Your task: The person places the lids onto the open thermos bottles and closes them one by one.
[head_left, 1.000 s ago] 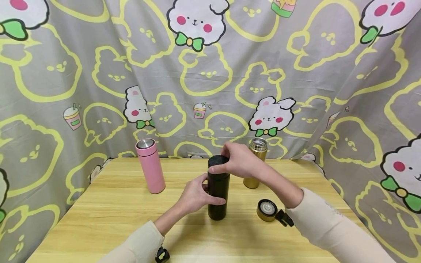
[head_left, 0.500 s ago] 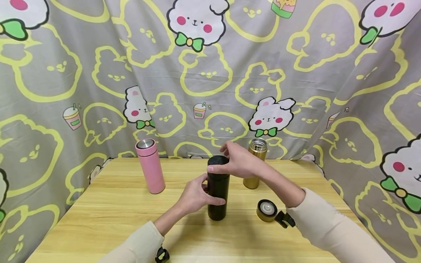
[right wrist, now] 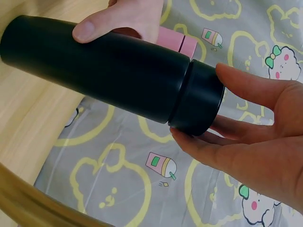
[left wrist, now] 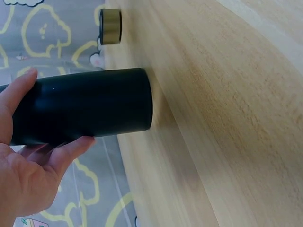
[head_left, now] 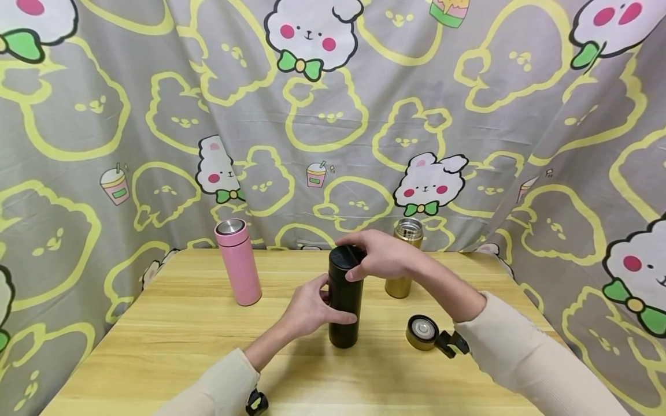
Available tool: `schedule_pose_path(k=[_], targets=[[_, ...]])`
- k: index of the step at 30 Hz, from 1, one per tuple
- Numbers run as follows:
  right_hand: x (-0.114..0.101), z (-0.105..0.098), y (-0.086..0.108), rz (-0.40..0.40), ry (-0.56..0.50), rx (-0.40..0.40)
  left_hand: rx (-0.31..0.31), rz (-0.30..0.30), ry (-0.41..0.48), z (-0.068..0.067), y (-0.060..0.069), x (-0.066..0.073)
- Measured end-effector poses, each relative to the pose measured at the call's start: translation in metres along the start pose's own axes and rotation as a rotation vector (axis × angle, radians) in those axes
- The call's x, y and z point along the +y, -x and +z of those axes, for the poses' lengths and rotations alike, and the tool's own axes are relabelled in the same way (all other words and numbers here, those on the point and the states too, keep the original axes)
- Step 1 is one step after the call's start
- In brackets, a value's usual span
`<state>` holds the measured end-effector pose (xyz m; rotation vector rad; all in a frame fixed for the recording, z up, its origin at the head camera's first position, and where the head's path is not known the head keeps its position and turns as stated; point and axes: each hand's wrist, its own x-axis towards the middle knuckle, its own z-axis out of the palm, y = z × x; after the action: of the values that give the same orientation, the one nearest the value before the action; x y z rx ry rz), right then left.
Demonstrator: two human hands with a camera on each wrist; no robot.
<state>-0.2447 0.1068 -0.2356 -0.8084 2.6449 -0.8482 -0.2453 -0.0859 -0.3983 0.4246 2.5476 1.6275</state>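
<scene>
A black thermos flask (head_left: 344, 303) stands upright on the wooden table, between both hands. My left hand (head_left: 309, 309) grips its body from the left, thumb across the front; the left wrist view shows the flask's lower part (left wrist: 104, 104) in that grip. At the top, my right hand (head_left: 382, 254) pinches the black lid (head_left: 343, 258) between thumb and fingers. In the right wrist view the lid (right wrist: 198, 97) sits on the body with a narrow seam between them. Whether its thread is engaged is hidden.
A pink thermos flask (head_left: 240, 268) with a steel-topped lid stands at the back left. Behind my right hand is a gold thermos (head_left: 398, 283) with its mouth uncovered. A gold lid (head_left: 422, 332) lies inner side up near my right forearm. A patterned curtain (head_left: 322, 138) hangs behind the table.
My right hand's thumb has moved rightward around the lid and its fingers have come over the lid's far side. The left hand and the flask have stayed in place.
</scene>
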Motion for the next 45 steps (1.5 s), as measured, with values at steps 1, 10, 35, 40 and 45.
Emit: schedule_pose_path(k=[1, 10, 35, 40, 45], targets=[[0.000, 0.000, 0.000, -0.005, 0.003, 0.003, 0.001, 0.001, -0.002, 0.000, 0.000, 0.000], [0.001, 0.003, -0.001, 0.014, 0.061, 0.091, -0.005, -0.004, -0.006, -0.001, 0.000, 0.003], [0.001, 0.008, -0.001, 0.049, 0.079, 0.117, 0.000, 0.040, -0.015, -0.001, 0.001, 0.000], [-0.003, 0.003, 0.000, 0.022, -0.005, 0.021, -0.007, 0.028, 0.003, -0.001, 0.000, 0.001], [-0.001, 0.001, 0.000, 0.009, 0.026, -0.012, -0.008, 0.024, 0.000, -0.001, 0.000, 0.001]])
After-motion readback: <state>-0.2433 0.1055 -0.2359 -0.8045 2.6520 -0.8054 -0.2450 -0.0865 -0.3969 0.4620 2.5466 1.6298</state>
